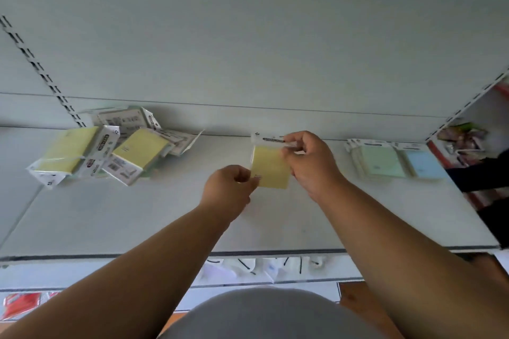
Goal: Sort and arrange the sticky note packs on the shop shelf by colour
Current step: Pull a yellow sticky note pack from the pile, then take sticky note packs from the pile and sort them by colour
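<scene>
Yellow pack [271, 170] | pinched by both hands: left [230, 190], right [308, 162] | label blurred

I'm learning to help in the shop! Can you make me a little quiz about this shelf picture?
1. True or false: both hands hold the yellow pack.
2. Which colour pack lies furthest right on the shelf? A) pink B) blue C) orange
3. Fill in: the messy pile lies to the ____ of the held pack.

Key: 1 true: the left hand pinches its bottom corner, the right hand its white header. 2 B, the blue pack, beside the green packs. 3 left.
</scene>
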A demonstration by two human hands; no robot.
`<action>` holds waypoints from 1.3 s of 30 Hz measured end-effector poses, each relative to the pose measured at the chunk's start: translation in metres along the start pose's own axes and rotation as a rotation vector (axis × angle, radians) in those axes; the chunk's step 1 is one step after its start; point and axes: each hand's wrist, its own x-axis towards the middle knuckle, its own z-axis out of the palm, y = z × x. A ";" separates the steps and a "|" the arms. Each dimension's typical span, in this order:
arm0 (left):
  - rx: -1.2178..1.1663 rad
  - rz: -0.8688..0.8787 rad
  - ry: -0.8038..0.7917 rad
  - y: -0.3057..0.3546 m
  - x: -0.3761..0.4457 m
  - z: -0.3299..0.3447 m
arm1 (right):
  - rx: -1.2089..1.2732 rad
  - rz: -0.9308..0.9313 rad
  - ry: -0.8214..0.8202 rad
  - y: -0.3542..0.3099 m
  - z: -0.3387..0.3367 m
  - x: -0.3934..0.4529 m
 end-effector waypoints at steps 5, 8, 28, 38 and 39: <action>0.164 0.020 -0.026 0.032 0.004 0.077 | -0.346 -0.086 0.092 0.023 -0.070 0.026; 0.307 0.041 0.041 0.049 0.013 0.107 | -0.449 -0.074 0.029 0.036 -0.092 0.050; 0.377 0.004 0.272 0.017 -0.012 0.061 | -0.579 -0.374 -0.159 0.015 -0.020 0.031; 0.430 0.034 0.398 -0.021 -0.010 -0.098 | -0.400 -0.362 -0.326 -0.056 0.131 -0.017; 0.422 0.043 0.420 -0.025 -0.009 -0.112 | -0.391 -0.358 -0.339 -0.063 0.145 -0.021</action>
